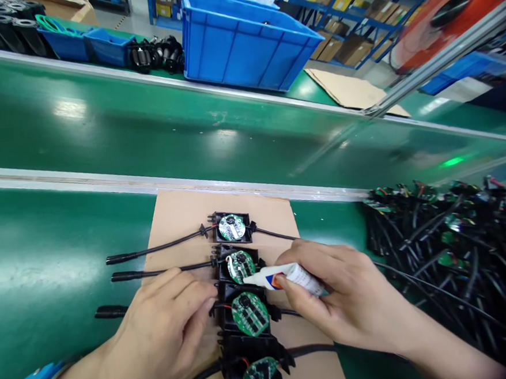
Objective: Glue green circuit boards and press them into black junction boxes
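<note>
My right hand (336, 290) grips a small white glue bottle (300, 275) with a blue and orange label. Its narrow nozzle points left, its tip at the lower edge of a round green circuit board (241, 265) with a white streak on it. That board sits in a black plastic housing (225, 252), second from the far end of a row. My left hand (171, 322) has its fingers closed together beside the left edge of the housings, over a black cable (109, 311); what the fingertips pinch is hidden. Nearer me lies another green circuit board (251, 314) in its housing.
Under the row is a cardboard sheet (172, 212) on the green bench (44, 239). A heap of black cables with boards (440, 257) lies at right. Beyond the metal edge stand a large blue crate (243, 46) and small blue bins (111, 46). An orange reel (453, 14) hangs upper right.
</note>
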`<state>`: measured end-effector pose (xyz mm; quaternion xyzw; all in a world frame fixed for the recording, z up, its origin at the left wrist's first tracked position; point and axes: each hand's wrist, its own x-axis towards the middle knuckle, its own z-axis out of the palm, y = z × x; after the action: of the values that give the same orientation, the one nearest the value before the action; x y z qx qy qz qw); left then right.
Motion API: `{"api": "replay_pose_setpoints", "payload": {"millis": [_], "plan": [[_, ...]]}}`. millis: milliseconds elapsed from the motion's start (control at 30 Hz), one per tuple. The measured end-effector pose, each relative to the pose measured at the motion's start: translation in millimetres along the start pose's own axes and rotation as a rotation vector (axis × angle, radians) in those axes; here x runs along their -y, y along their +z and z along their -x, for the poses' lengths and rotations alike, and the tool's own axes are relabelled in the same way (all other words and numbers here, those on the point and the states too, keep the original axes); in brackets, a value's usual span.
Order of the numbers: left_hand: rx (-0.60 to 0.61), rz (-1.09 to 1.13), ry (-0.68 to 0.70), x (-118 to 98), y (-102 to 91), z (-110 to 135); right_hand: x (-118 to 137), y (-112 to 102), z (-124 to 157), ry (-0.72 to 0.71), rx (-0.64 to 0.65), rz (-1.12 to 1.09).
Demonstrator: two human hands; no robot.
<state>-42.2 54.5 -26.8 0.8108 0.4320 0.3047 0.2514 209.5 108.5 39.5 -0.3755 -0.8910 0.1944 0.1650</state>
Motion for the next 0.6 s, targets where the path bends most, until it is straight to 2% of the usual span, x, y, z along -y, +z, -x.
{"api": "replay_pose_setpoints", "payload": {"millis": [600], "plan": [[-0.013,-0.025,0.031,3,0.5,-1,-2,-2,-13,-0.015,-0.026,0.006]]}}
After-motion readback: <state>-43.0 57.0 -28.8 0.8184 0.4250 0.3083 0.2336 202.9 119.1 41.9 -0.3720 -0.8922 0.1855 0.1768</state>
